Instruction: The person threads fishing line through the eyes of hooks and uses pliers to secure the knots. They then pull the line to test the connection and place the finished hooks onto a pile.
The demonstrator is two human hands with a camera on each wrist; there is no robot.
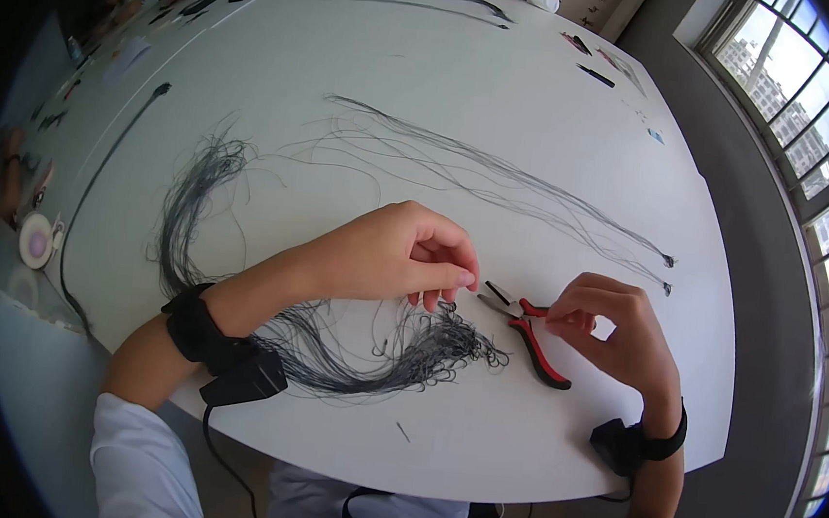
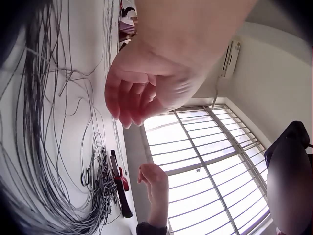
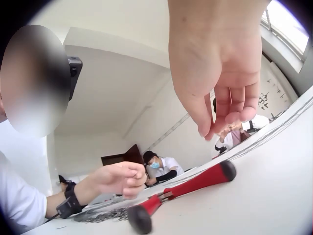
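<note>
My left hand (image 1: 405,253) is over a bundle of thin dark wires (image 1: 338,370), thumb and index finger close together; I cannot tell whether a fine strand lies between them. Small hooks and loops (image 1: 452,345) form the bundle's right end, below that hand. To the right, my right hand (image 1: 618,329) has loosely bent fingers, and nothing shows in them in the right wrist view. Red-and-black pliers (image 1: 545,357) lie on the table between the hands, spread a little, their tips toward the left fingers. The right fingers overlap one handle in the head view.
Another spread of long wires (image 1: 500,159) crosses the table beyond the hands. A dark cable-like bundle (image 1: 110,167) lies along the left side. One short wire piece (image 1: 403,432) is near the front edge. Other people, including a masked person (image 3: 168,164), sit farther off.
</note>
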